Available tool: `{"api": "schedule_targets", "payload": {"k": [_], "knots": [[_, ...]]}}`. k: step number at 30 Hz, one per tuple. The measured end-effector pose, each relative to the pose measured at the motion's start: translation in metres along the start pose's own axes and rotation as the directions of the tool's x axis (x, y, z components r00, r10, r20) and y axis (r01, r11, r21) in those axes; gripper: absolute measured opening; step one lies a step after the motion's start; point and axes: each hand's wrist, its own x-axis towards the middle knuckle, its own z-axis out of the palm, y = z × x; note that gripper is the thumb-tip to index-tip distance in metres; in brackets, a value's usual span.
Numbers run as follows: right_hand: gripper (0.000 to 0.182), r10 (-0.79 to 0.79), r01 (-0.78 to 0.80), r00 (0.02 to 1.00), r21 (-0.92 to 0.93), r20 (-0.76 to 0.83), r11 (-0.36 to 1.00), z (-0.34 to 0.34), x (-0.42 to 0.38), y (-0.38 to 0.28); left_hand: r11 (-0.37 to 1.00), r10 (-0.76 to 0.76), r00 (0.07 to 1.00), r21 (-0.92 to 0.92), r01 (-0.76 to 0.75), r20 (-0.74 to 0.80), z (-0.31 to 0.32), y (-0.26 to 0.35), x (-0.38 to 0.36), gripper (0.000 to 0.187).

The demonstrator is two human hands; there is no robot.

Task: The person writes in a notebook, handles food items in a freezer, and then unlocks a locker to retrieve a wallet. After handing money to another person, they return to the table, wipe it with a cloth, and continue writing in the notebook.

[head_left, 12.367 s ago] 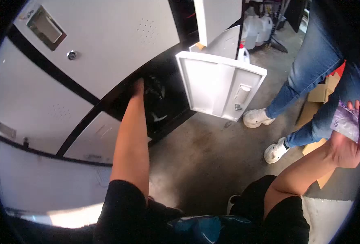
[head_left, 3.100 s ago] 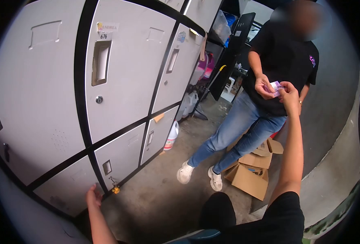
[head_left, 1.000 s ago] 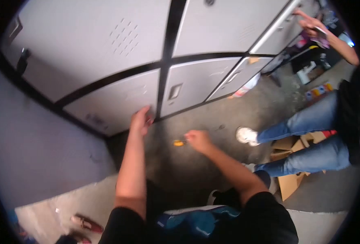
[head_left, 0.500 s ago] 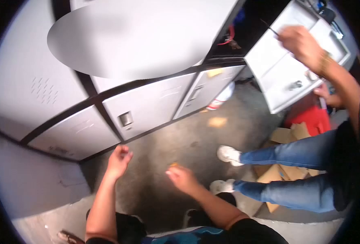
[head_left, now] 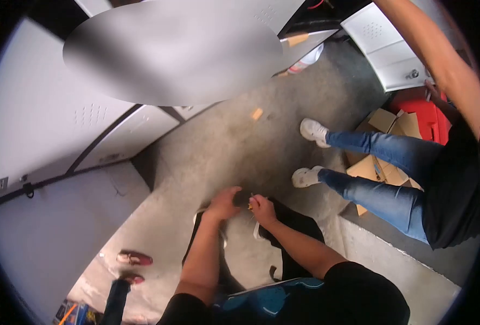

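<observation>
In the head view my right hand (head_left: 262, 210) is closed around a small yellow item (head_left: 250, 206) whose kind I cannot make out; a thin sliver sticks out beside the fingers. My left hand (head_left: 223, 204) is just left of it, fingers apart and curved towards it, with nothing visible in the grasp. Both hands are low in front of my body, above the concrete floor (head_left: 207, 146).
Grey lockers (head_left: 39, 86) line the left and top. At right a co-worker in jeans (head_left: 381, 146) stands by an open locker door (head_left: 386, 54), one arm (head_left: 440, 59) raised. Cardboard boxes (head_left: 389, 168), a red container (head_left: 432, 116) and another person's shoes (head_left: 134, 258) are nearby.
My view has swung left and down. My hands have come closer together near my body, and the yellow item stays in my right hand. The co-worker's arm has reached farther up.
</observation>
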Motion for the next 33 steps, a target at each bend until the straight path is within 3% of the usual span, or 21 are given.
{"api": "schedule_targets", "payload": {"k": [3, 6, 7, 10, 12, 13, 16, 18, 20, 21, 22, 23, 24, 25, 26, 27, 29, 32, 33], "knots": [[0.021, 0.256, -0.267, 0.963, 0.179, 0.083, 0.947, -0.014, -0.025, -0.007, 0.91, 0.19, 0.976, -0.392, -0.134, 0.11, 0.049, 0.008, -0.014, 0.061], [0.017, 0.395, -0.427, 0.903, 0.437, 0.166, 0.792, -0.026, -0.041, -0.018, 0.591, 0.117, 0.93, -0.777, 0.217, 0.349, 0.071, 0.038, -0.034, 0.053], [0.016, 0.432, -0.486, 0.874, 0.436, 0.223, 0.758, -0.032, -0.045, -0.023, 0.63, 0.089, 0.961, -0.762, 0.15, 0.262, 0.086, 0.04, -0.04, 0.042], [0.014, 0.504, -0.62, 0.785, 0.43, 0.361, 0.656, -0.052, -0.063, -0.042, 0.43, -0.083, 0.914, -0.814, 0.391, 0.396, 0.105, 0.055, -0.067, 0.033], [0.014, 0.525, -0.669, 0.743, 0.439, 0.415, 0.599, -0.066, -0.082, -0.069, 0.49, -0.074, 0.916, -0.785, 0.378, 0.395, 0.104, 0.068, -0.099, 0.029], [0.013, 0.562, -0.734, 0.678, 0.467, 0.474, 0.492, -0.078, -0.092, -0.085, 0.523, -0.072, 0.918, -0.768, 0.368, 0.391, 0.101, 0.076, -0.119, 0.027], [0.011, 0.44, -0.73, 0.644, 0.333, 0.625, 0.596, -0.09, -0.124, -0.08, 0.609, -0.247, 0.922, -0.693, 0.387, 0.299, 0.087, 0.096, -0.176, 0.024], [0.011, 0.329, -0.785, 0.567, 0.374, 0.755, 0.494, -0.118, -0.145, -0.109, 0.687, -0.304, 0.896, -0.577, 0.442, 0.324, 0.059, 0.123, -0.21, 0.025], [0.012, 0.33, -0.816, 0.495, 0.3, 0.804, 0.494, -0.151, -0.158, -0.142, 0.85, -0.322, 0.914, -0.35, 0.393, 0.244, 0.047, 0.132, -0.241, 0.029], [0.013, 0.316, -0.707, 0.527, 0.201, 0.789, 0.678, -0.167, -0.157, -0.15, 0.975, -0.085, 0.994, -0.2, 0.096, 0.064, 0.043, 0.127, -0.258, 0.028], [0.015, 0.283, -0.538, 0.546, 0.071, 0.788, 0.84, -0.184, -0.157, -0.149, 0.988, 0.157, 0.982, 0.018, -0.156, -0.102, 0.042, 0.118, -0.277, 0.029], [0.019, 0.118, -0.187, 0.624, 0.001, 0.772, 0.982, -0.179, -0.153, -0.104, 0.987, 0.138, 0.988, 0.093, -0.131, -0.071, 0.048, 0.09, -0.29, 0.03], [0.021, -0.061, 0.174, 0.644, -0.069, 0.762, 0.982, -0.201, -0.144, -0.099, 0.983, 0.1, 0.994, 0.158, -0.091, -0.044, 0.053, 0.053, -0.298, 0.032], [0.022, 0.025, 0.18, 0.613, -0.171, 0.79, 0.969, -0.236, -0.14, -0.129, 0.991, -0.105, 0.993, 0.077, 0.108, -0.047, 0.045, 0.069, -0.314, 0.033], [0.024, 0.002, 0.309, 0.61, -0.241, 0.792, 0.92, -0.258, -0.135, -0.129, 0.952, -0.305, 0.951, -0.001, 0.305, -0.047, 0.041, 0.077, -0.325, 0.035], [0.025, -0.021, 0.43, 0.607, -0.306, 0.794, 0.849, -0.278, -0.128, -0.127, 0.777, -0.597, 0.802, -0.229, 0.586, 0.028, -0.003, 0.144, -0.36, 0.036], [0.024, -0.019, 0.521, 0.616, -0.389, 0.788, 0.76, -0.301, -0.105, -0.145, 0.622, -0.757, 0.653, -0.262, 0.738, 0.041, -0.036, 0.19, -0.401, 0.04], [0.022, -0.008, 0.483, 0.648, -0.403, 0.762, 0.777, -0.316, -0.065, -0.173, 0.682, -0.724, 0.681, -0.272, 0.679, -0.114, -0.023, 0.199, -0.44, 0.045], [0.022, -0.01, 0.463, 0.658, -0.395, 0.753, 0.793, -0.319, -0.057, -0.185, 0.653, -0.744, 0.662, -0.305, 0.693, -0.09, -0.017, 0.201, -0.451, 0.042]]}}
